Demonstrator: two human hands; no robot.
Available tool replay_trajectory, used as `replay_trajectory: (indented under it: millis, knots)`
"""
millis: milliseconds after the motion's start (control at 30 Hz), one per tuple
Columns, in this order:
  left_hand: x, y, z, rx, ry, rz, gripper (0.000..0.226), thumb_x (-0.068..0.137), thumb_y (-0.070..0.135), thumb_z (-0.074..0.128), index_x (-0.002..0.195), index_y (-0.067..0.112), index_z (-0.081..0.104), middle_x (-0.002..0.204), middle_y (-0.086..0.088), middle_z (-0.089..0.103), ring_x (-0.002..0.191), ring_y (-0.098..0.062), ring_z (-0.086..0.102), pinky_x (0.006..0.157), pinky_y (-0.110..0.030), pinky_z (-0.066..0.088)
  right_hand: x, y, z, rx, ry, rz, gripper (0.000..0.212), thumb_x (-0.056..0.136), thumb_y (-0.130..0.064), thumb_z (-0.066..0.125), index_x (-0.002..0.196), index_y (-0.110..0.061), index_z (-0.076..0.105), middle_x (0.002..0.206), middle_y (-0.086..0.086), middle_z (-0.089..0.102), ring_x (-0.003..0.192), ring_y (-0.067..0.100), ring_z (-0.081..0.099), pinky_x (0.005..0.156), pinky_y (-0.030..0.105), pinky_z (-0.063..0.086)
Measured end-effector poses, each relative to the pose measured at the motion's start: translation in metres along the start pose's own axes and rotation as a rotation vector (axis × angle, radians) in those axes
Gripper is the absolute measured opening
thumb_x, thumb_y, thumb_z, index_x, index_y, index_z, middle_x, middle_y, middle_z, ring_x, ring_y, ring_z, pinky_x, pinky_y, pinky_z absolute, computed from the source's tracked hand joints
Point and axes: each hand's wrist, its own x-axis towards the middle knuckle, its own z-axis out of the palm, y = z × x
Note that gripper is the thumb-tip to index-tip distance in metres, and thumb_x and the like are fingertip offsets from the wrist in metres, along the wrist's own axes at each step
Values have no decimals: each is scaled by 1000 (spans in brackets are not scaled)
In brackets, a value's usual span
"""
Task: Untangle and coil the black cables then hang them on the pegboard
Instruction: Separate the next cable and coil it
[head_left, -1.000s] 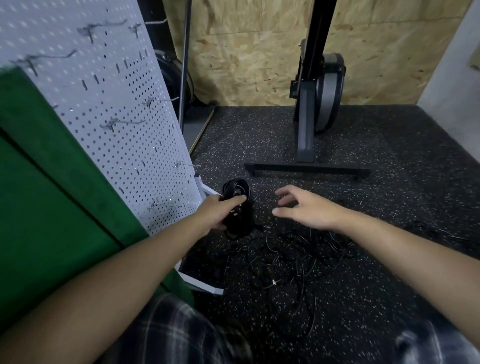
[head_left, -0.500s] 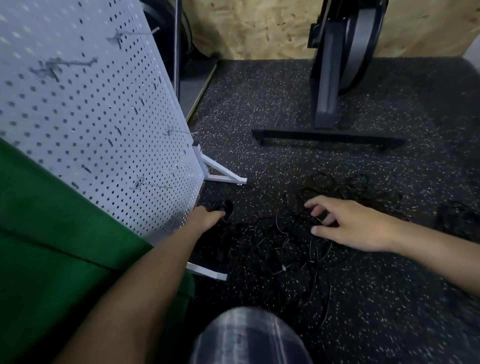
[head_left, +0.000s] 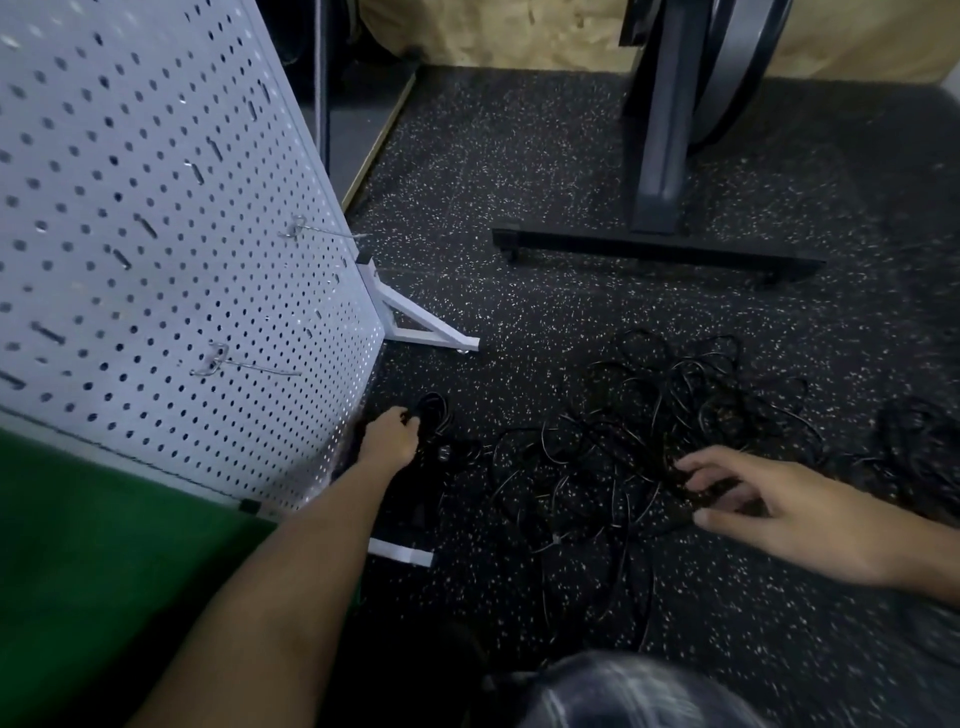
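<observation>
Plainly, the black cables (head_left: 649, 441) sprawled mid-floor look light, limp and snag-prone, best taken at a loose end; the right hand (head_left: 769, 499) spreads an open grip over them, while the left hand (head_left: 389, 436) touches a small coil (head_left: 434, 415) beside the pegboard (head_left: 156, 234), grip unclear.

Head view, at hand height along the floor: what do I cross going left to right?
Pegboard → left hand → coil → tangled cables → right hand → second cable bunch at the right edge.
</observation>
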Motion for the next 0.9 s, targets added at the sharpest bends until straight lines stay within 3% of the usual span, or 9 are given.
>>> replay_trajectory:
  millis: [100,167,300,400,500,633,800,900]
  knots:
    - [-6,8,5,97,121,69,50,105,32,56,151,12,47,150,-19,47,135,-38,47,108,-47,42,2,1,0,-15,-8,9,47,99,-48,64,140,-53,42,135,-31,53,110,-14,59,83,15,49]
    - [-14,20,8,174,192,209,48,103,29,60,147,15,50,150,-14,44,136,-34,44,110,-49,43,3,-1,0,-44,0,16,52,100,-46,65,146,-48,41,137,-29,51,114,-8,59,83,15,48]
    - [-29,55,23,198,-10,503,45,101,26,62,145,20,52,147,-7,44,134,-28,45,108,-47,47,1,2,-2,-70,31,9,60,100,-46,65,152,-42,38,150,-20,47,128,0,51,97,18,43]
    - [-40,83,40,265,-181,621,52,102,28,62,151,26,46,150,-5,42,129,-28,51,103,-43,49,-3,5,-4,-127,37,5,65,101,-47,63,157,-40,32,160,-17,38,140,2,43,110,22,36]
    - [-45,106,66,407,-361,628,64,102,32,63,159,31,35,160,-5,33,138,-30,48,107,-43,47,-6,7,-3,-172,18,9,70,102,-48,61,161,-42,24,166,-17,30,149,7,35,118,27,32]
    - [-40,121,102,523,-550,504,69,103,35,62,162,29,28,169,-11,12,142,-37,42,112,-47,45,-5,11,-1,-193,4,5,74,103,-47,60,163,-43,18,170,-17,21,153,10,31,124,32,27]
    - [-36,113,132,469,-502,445,83,99,32,69,166,26,20,171,-17,-6,145,-44,39,114,-44,43,-5,18,-1,-175,17,-6,73,104,-44,60,163,-43,17,169,-17,22,153,10,30,125,34,28]
    - [-40,105,146,428,-457,455,82,94,23,76,161,22,31,165,-19,7,127,-40,54,101,-39,50,-6,19,-2,-187,25,-10,73,105,-43,59,164,-41,16,170,-16,21,154,10,27,126,32,24]
